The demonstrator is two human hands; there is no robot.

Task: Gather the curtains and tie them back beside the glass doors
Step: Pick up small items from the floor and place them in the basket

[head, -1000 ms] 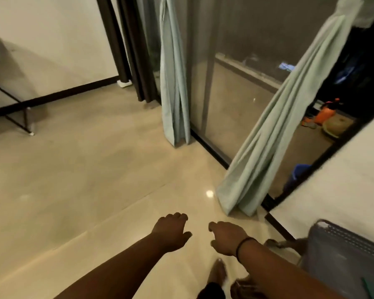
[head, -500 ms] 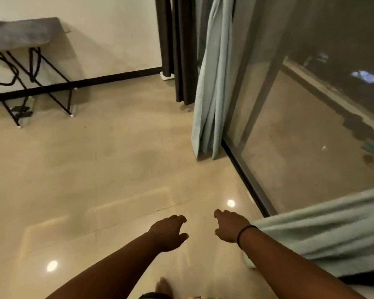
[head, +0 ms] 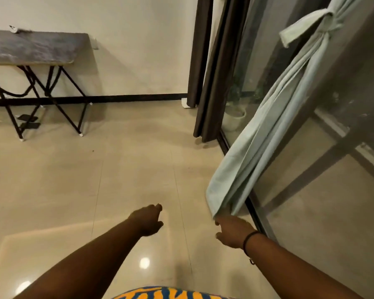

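Head view: the pale green curtain point(head: 266, 134) is hanging at 2 o'clock beside the glass door point(head: 324, 190), knotted near its top, its long axis slanting from 1 o'clock down to the hem at 4 o'clock. The right hand point(head: 232, 230) is reaching just under that hem, fingers loosely curled, whether it is touching the hem I cannot tell. The left hand point(head: 147, 219) is hovering over the floor point(head: 73, 190), relaxed and holding nothing. A dark curtain point(head: 216, 72) is hanging at 12 o'clock.

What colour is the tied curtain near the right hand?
Pale mint green curtain, seen in the head view.

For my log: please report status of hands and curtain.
Both hands empty: left hand, right hand. Green curtain already knotted beside glass door. Nothing in way.
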